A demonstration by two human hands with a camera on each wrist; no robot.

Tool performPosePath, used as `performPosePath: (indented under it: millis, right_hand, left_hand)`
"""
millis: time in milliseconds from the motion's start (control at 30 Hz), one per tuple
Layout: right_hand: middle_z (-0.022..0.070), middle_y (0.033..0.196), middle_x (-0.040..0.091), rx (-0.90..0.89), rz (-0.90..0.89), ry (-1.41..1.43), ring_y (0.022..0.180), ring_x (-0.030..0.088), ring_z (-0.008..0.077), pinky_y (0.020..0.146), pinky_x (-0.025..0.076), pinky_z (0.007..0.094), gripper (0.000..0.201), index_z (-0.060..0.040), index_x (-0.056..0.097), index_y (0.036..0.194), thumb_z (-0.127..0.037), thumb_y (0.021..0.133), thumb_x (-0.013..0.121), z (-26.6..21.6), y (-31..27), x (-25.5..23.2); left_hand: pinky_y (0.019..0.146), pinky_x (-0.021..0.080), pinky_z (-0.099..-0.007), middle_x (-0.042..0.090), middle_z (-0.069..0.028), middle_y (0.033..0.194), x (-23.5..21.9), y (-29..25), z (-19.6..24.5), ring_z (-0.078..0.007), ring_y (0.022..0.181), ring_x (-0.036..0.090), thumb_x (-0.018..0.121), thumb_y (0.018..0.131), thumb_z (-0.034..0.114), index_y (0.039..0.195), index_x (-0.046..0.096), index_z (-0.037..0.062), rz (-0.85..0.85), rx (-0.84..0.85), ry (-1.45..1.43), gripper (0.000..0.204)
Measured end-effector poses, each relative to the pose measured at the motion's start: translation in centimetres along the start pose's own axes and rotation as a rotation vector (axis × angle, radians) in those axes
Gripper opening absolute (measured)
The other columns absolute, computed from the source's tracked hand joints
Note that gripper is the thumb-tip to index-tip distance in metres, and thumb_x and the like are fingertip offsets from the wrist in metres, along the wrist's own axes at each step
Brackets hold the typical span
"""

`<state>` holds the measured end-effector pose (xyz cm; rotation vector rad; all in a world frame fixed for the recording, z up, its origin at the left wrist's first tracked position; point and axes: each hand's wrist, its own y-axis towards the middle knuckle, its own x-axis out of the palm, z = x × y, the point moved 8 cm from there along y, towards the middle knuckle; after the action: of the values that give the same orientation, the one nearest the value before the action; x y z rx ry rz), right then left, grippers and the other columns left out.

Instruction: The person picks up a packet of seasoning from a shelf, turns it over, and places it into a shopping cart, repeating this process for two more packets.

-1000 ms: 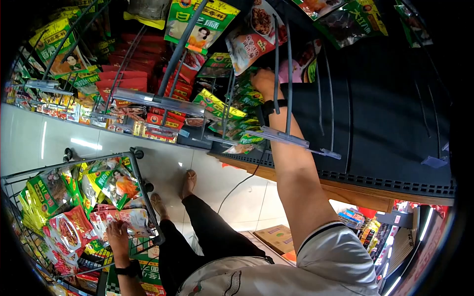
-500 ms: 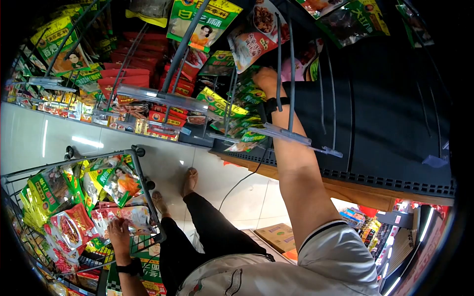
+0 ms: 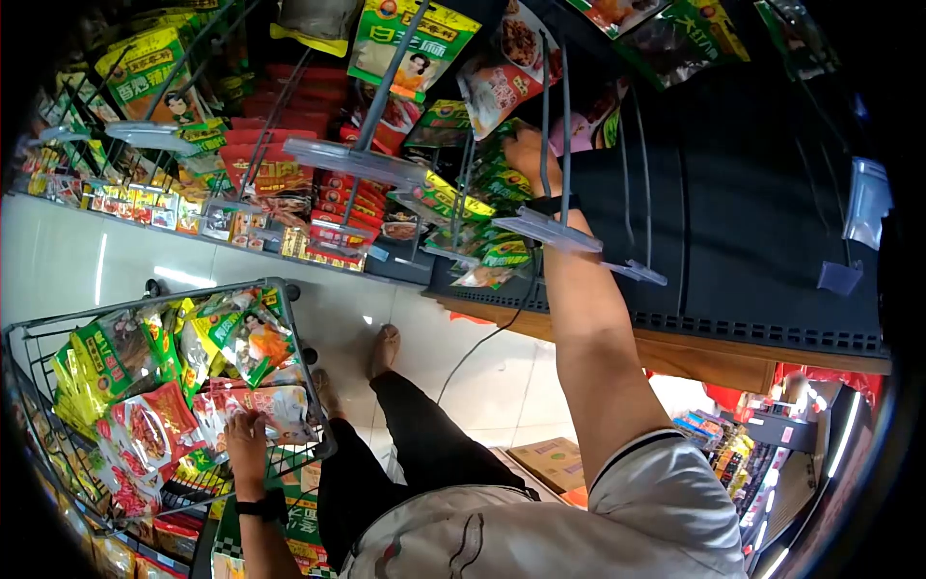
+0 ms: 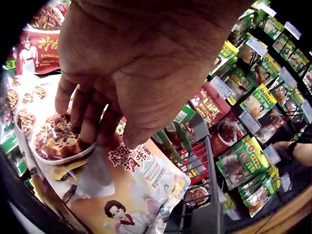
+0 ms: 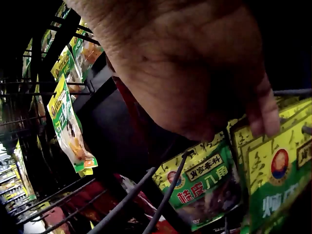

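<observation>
My left hand rests in the cart on a pale, red-printed seasoning packet. In the left wrist view the fingers of that hand reach down onto the packet's front, over its food picture. My right hand reaches in among green-and-yellow spice packets hanging on the rack. Close up in the right wrist view, fingertips lie at the top edges of a row of these packets. A star anise packet hangs just below the palm. The palm hides the grip, so I cannot tell whether it pinches one.
The wire cart, full of packets, stands at the lower left. Metal hooks with clear tag holders jut out around the right arm. A wooden ledge runs below the black shelving; a thin cable hangs down from it.
The head view has swung slightly, so the rack and cart appear further right. Both hands stay in the same places, the left on its packet and the right among the hanging ones.
</observation>
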<state>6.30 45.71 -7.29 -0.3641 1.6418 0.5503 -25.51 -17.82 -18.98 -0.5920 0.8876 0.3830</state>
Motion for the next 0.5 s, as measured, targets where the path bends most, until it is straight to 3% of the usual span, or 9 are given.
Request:
performPosePath:
  millis: [33, 100, 200, 300, 367, 500]
  right_hand:
    - [0.0241, 0.09, 0.063, -0.038, -0.045, -0.011, 0.086, 0.062, 0.0404, 0.072, 0.051, 0.049, 0.023, -0.0001, 0.065, 0.082, -0.02, 0.087, 0.055, -1.1, -0.2, -0.6]
    - [0.0303, 0.1, 0.062, 0.123, -0.212, 0.065, 0.097, 0.06, 0.0464, 0.083, 0.048, 0.051, 0.031, 0.0017, 0.06, 0.104, -0.025, 0.089, 0.054, -1.5, -0.7, -1.2]
    - [0.0303, 0.099, 0.063, 0.17, -0.232, 0.065, 0.096, 0.06, 0.0466, 0.084, 0.048, 0.0506, 0.033, 0.0006, 0.059, 0.108, -0.027, 0.089, 0.054, 0.5, -0.7, 1.2]
    - [0.0308, 0.101, 0.064, 0.111, -0.34, -0.109, 0.098, 0.061, 0.0457, 0.084, 0.049, 0.0508, 0.038, -0.0012, 0.058, 0.112, -0.03, 0.088, 0.057, 0.3, -1.1, 2.0]
    - [0.0311, 0.104, 0.063, 0.257, -0.285, 0.033, 0.1, 0.061, 0.0457, 0.086, 0.048, 0.0528, 0.041, -0.0021, 0.056, 0.117, -0.03, 0.087, 0.059, 2.3, -1.2, 3.0]
    - [0.0313, 0.108, 0.062, 0.135, -0.267, -0.039, 0.103, 0.059, 0.0472, 0.089, 0.047, 0.0548, 0.042, -0.0029, 0.055, 0.12, -0.028, 0.086, 0.059, -0.4, -1.7, 1.2]
  left_hand:
    - [0.082, 0.044, -0.0497, 0.062, -0.0164, 0.095, 0.4, -0.1, -1.0, -0.0388, 0.092, 0.055, 0.062, 0.087, 0.015, 0.095, 0.06, 0.0019, -0.012, -0.038, -0.045, 0.016]
    - [0.082, 0.044, -0.05, 0.062, -0.0166, 0.095, 0.3, -0.4, -1.0, -0.0389, 0.093, 0.055, 0.062, 0.087, 0.015, 0.096, 0.059, 0.0018, 0.005, -0.012, -0.041, 0.016]
    - [0.081, 0.044, -0.0494, 0.062, -0.0166, 0.093, 0.2, -0.5, -0.8, -0.0387, 0.092, 0.055, 0.061, 0.087, 0.015, 0.094, 0.059, 0.0017, 0.01, 0.01, -0.032, 0.015]
    - [0.08, 0.043, -0.0489, 0.061, -0.0166, 0.091, 0.2, -0.4, -0.8, -0.0383, 0.09, 0.054, 0.061, 0.087, 0.016, 0.091, 0.059, 0.0013, 0.011, 0.0, -0.01, 0.015]
    - [0.08, 0.043, -0.0491, 0.06, -0.0168, 0.09, 0.3, -0.3, -0.9, -0.0384, 0.09, 0.054, 0.061, 0.087, 0.016, 0.09, 0.059, 0.001, 0.006, 0.0, -0.026, 0.015]
    - [0.08, 0.043, -0.0492, 0.06, -0.0174, 0.091, 0.5, -0.3, -1.1, -0.0387, 0.09, 0.054, 0.061, 0.088, 0.016, 0.09, 0.059, 0.0006, 0.013, -0.013, -0.025, 0.016]
